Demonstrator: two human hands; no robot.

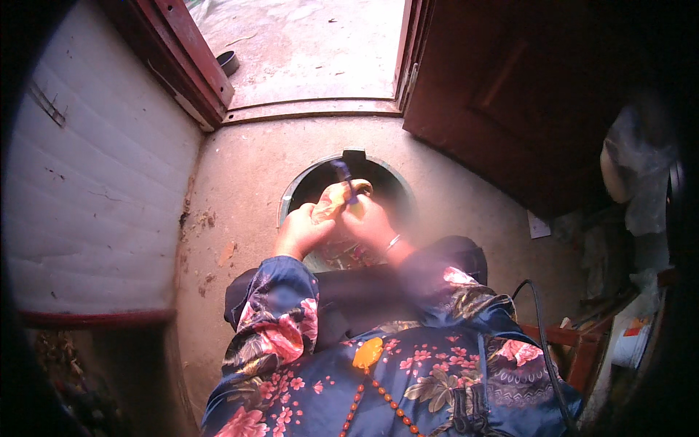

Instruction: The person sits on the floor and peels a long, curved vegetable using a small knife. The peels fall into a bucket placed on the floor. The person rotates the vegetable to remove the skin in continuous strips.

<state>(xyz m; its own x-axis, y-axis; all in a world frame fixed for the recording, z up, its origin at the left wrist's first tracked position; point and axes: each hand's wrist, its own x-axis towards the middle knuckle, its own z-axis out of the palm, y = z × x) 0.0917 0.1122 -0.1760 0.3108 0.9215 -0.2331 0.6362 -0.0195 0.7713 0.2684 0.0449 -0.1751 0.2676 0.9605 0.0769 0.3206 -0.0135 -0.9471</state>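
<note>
My left hand [306, 226] grips the lower left end of a yellowish, elongated piece [332, 201], whose exact kind I cannot tell. Against its right side, my right hand [367, 216] is closed around a tool with a dark blue or purple part [342, 170], perhaps a peeler; its form is blurred. Both hands are close together above a round, dark container with a pale green rim [292, 188], which stands on the floor in front of my knees. Small reddish and pale bits [349, 257] lie inside the container's near part.
Beyond the container is a metal door sill [317, 107] with bright ground outside and a dark round bowl [228, 63]. A brown door [491, 109] stands at the right, a white panel [104, 191] at the left. Plastic bags [644, 164] and a wooden frame [584, 355] are at far right.
</note>
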